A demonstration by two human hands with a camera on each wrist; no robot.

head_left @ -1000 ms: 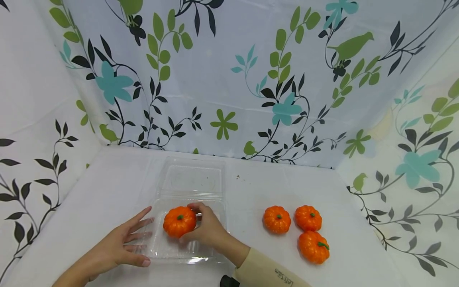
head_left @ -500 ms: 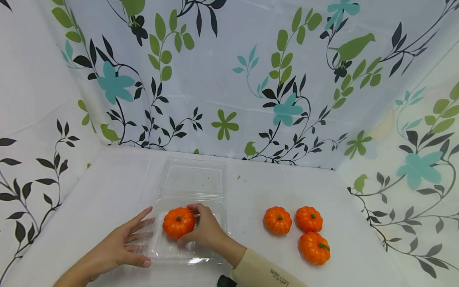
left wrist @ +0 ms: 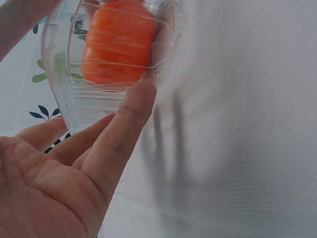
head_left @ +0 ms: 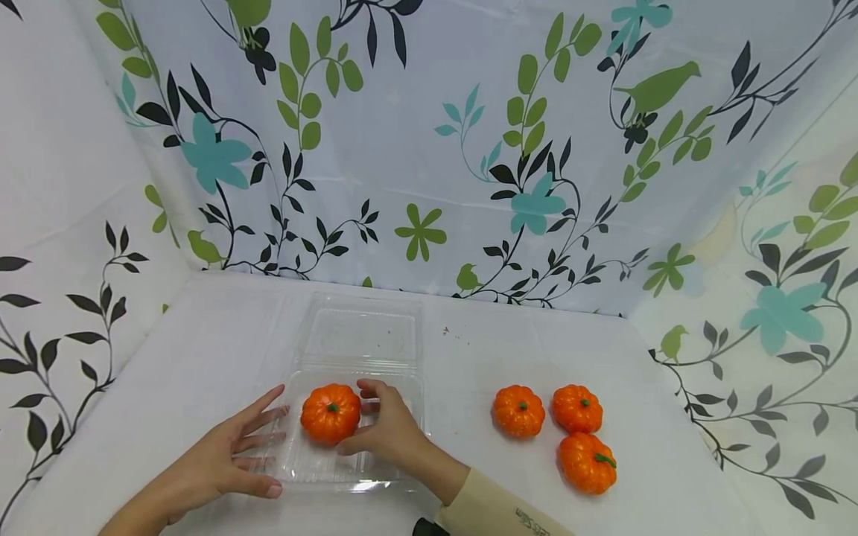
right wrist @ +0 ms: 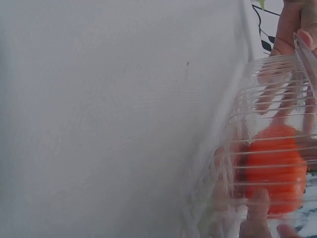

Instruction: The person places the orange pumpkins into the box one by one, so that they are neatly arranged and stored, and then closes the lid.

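A small orange pumpkin (head_left: 331, 415) with a green stem sits in the base of a clear hinged plastic container (head_left: 315, 473), left of its middle. My right hand (head_left: 395, 432) is inside the base at the pumpkin's right side, thumb and fingers spread, fingertips right beside it. On the container's left my left hand (head_left: 214, 461) stands with fingers extended along the outer wall. In the left wrist view its fingertips reach the wall, and the pumpkin (left wrist: 119, 42) shows through the plastic. The right wrist view shows the pumpkin (right wrist: 275, 171) behind the ribbed clear wall.
Three more orange pumpkins lie to the right on the white-covered table (head_left: 469, 461): one on its own (head_left: 519, 412), and a back one (head_left: 577, 409) close against a front one (head_left: 587, 463). The container's lid (head_left: 358, 331) lies folded back. A patterned curtain (head_left: 429, 149) hangs behind.
The pumpkin in the container has shifted slightly left, and a narrow gap now shows between it and my right fingers. My left hand has stayed in place.
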